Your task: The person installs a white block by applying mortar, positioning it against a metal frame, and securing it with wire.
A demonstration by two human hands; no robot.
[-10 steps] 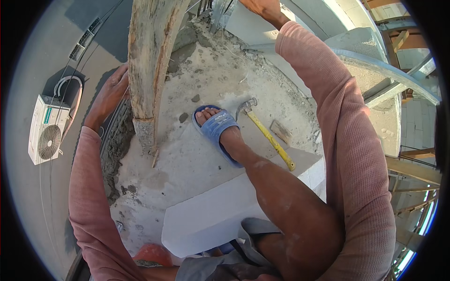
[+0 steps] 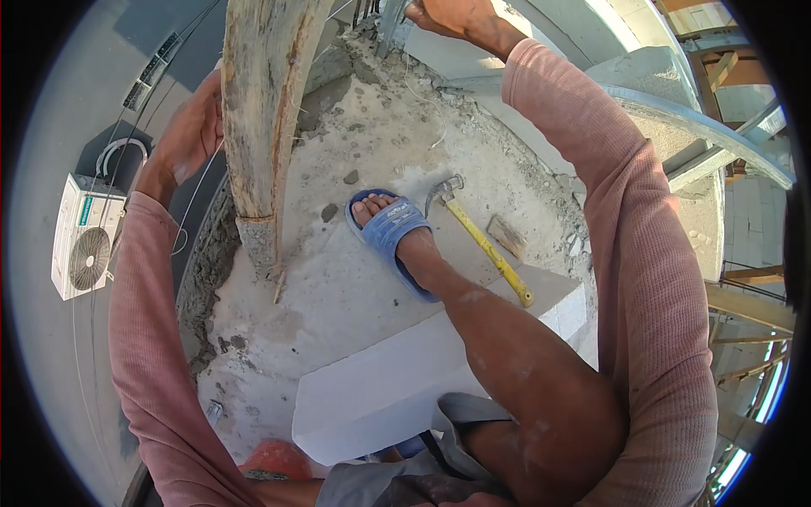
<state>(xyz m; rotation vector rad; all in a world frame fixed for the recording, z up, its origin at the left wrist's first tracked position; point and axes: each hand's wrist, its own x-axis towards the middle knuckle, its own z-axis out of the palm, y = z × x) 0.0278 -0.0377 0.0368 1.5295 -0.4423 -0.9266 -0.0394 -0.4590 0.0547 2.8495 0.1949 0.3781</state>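
Observation:
A weathered wooden board (image 2: 266, 110) stands upright, its lower end against a rough concrete stub (image 2: 258, 238). At the board's left edge is my left hand (image 2: 190, 131), fingers curled and partly hidden behind the wood; what they hold is unclear. A thin pale string (image 2: 200, 182) hangs in a loop beside that hand. My right hand (image 2: 460, 19), its fingers bent together, is at the top edge near a grey metal upright (image 2: 390, 25). I cannot make out anything in its grip. Below lies a claw hammer (image 2: 486, 245) with a yellow handle, apart from both hands.
My foot in a blue slide sandal (image 2: 397, 232) rests on the dusty concrete ledge (image 2: 338, 287). A white block (image 2: 380, 380) lies under my leg, near a red rounded object (image 2: 277, 459). Left, beyond the broken edge, is an air-conditioner unit (image 2: 89, 237). Metal channel (image 2: 701, 127) curves at right.
My left hand has moved up and slightly left, coming a little away from the board. My right hand has shifted slightly left and down. The hammer and foot stay put.

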